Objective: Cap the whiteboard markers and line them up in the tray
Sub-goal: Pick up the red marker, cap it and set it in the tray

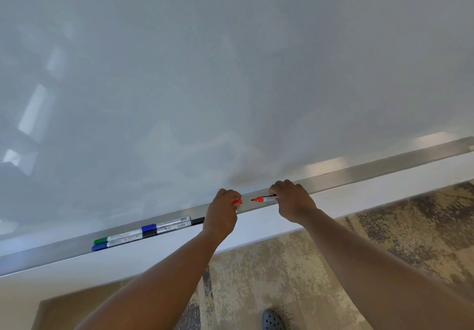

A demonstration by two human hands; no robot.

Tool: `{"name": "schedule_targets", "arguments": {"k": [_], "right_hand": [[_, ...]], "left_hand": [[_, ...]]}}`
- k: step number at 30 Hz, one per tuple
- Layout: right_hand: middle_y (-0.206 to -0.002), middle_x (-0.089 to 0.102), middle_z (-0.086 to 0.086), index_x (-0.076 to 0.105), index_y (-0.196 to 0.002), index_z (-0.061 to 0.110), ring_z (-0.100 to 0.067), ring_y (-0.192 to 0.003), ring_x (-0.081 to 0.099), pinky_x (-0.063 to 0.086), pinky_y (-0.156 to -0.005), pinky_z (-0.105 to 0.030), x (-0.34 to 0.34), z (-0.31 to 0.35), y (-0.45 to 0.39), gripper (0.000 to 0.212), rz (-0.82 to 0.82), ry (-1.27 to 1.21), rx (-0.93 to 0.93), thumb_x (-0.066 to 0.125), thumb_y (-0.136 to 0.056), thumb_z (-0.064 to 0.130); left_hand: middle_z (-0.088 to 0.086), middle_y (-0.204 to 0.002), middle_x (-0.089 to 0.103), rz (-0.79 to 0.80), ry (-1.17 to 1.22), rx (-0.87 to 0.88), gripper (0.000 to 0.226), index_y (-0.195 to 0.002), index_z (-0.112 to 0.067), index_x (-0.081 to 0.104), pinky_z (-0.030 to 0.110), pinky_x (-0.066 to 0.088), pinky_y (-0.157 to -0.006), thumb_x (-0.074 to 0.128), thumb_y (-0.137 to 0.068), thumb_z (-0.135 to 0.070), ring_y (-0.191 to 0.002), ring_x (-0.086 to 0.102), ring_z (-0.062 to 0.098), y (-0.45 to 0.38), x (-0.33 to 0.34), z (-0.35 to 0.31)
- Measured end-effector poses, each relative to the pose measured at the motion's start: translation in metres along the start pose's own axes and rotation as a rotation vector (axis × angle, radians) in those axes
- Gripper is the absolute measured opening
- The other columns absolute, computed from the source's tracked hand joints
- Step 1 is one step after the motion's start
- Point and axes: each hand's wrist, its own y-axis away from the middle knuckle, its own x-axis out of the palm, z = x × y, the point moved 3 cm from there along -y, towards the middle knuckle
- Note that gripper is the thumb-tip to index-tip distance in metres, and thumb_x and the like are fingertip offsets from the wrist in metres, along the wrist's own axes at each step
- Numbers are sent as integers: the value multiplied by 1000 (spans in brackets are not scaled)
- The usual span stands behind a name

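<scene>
While left hand pinches cap, right hand holds marker.

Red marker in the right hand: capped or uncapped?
Uncapped. The red marker in the right hand shows its bare tip, with a gap to the red cap in the left hand.

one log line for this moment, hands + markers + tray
step: capping red marker | left hand: holds red cap | right hand: holds red marker, tip bare, apart from cap | tray: capped markers at left
</scene>
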Motion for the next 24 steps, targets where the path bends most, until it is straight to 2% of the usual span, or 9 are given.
{"name": "schedule_targets", "arguments": {"k": [5,10,14,18,24], "right_hand": [[-109,57,4,54,-111,21,-20,-104,49,40,-82,-34,-20,13,12,39,-30,11,8,51,-77,1],[-109,57,6,55,-110,23,-20,-104,50,34,-77,-34,-46,30,20,35,-99,41,1,53,-78,9],[-109,57,4,56,-108,22,-21,-102,52,38,-80,-35,-64,40,24,27,-169,14,-12,50,-84,12],[-106,58,3,57,-106,20,-22,-99,53,38,-78,-35,-83,50,29,23,-232,2,-40,50,-86,12],[-105,58,6,57,-106,21,-20,-98,53,38,-77,-34,-107,63,36,22,-286,17,-64,50,-87,13]], "left_hand": [[-3,-107,57,-39,95,-20,21,-110,-18,66,17,42,-76,55,-96,-7,-94,63,14,10,-19,-1],[-5,-106,64,-64,156,12,21,-109,-20,67,21,47,-82,55,-96,-8,-95,63,11,17,-44,-12],[-2,-104,69,-67,205,78,23,-108,-18,67,24,51,-89,55,-94,-3,-96,65,10,20,-65,-25],[-1,-103,70,-89,243,136,22,-107,-16,68,16,48,-86,56,-94,-2,-94,65,8,24,-87,-36],[-2,-103,70,-111,244,193,21,-106,-18,68,17,49,-86,58,-94,-4,-95,65,9,28,-112,-49]]}}
